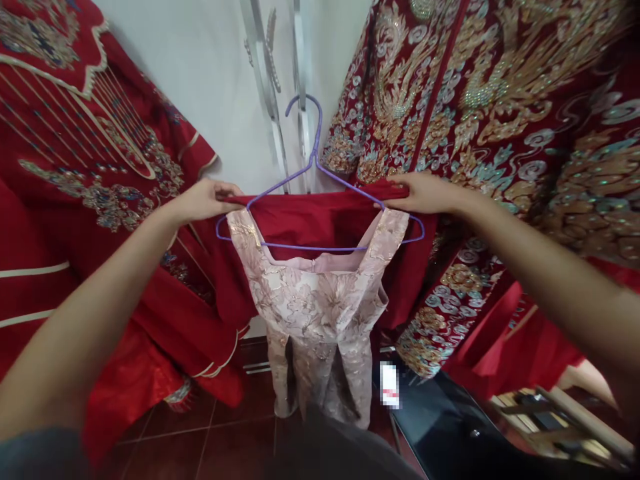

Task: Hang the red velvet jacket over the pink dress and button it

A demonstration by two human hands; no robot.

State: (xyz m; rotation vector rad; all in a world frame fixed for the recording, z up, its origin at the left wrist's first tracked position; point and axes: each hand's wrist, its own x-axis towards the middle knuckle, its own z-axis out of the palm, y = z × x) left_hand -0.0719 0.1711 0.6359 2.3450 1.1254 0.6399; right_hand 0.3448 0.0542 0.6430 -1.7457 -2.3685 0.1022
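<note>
By the pale wall (185, 60), left hand (206, 200) and right hand (427, 192) each pinch plain red cloth (300, 219). Even tension should help.

Pale wall (190, 60) at back, 2 metal rails (265, 73) running up against it. Floor (175, 433) is dark red tile, light grout lines. Low right: glossy black panel (445, 420), wooden frame (585, 421) to its right. Wall bright, floor much dimmer.
</note>
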